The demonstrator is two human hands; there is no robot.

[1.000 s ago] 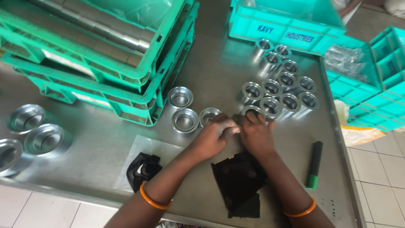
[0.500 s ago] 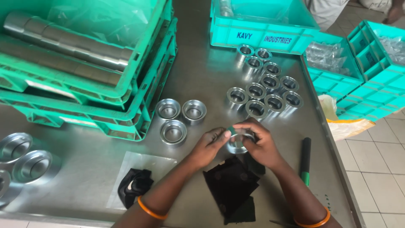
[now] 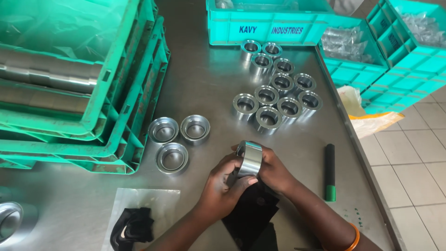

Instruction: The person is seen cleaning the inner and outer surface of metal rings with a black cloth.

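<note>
A shiny metal ring (image 3: 251, 158) is gripped between both of my hands, just above the steel table (image 3: 204, 88). My left hand (image 3: 223, 186) wraps it from below and the left. From the right, my right hand (image 3: 274, 169) closes around it. Under my hands lies a black cloth (image 3: 248, 214). Several more metal rings (image 3: 276, 95) stand in a cluster beyond my hands. Three shallow metal cups (image 3: 179, 139) sit to the left of my hands.
Stacked green crates (image 3: 69, 93) holding long metal bars fill the left. Teal bins (image 3: 269, 23) stand at the back and right (image 3: 395, 51). A black marker with a green cap (image 3: 329, 172) lies right of my hands. A black item on a plastic sheet (image 3: 134, 223) is front left.
My hands have lifted one ring from beside the cluster and drawn it toward me, turning it on its side. The view has shifted, so the table items sit lower left in frame.
</note>
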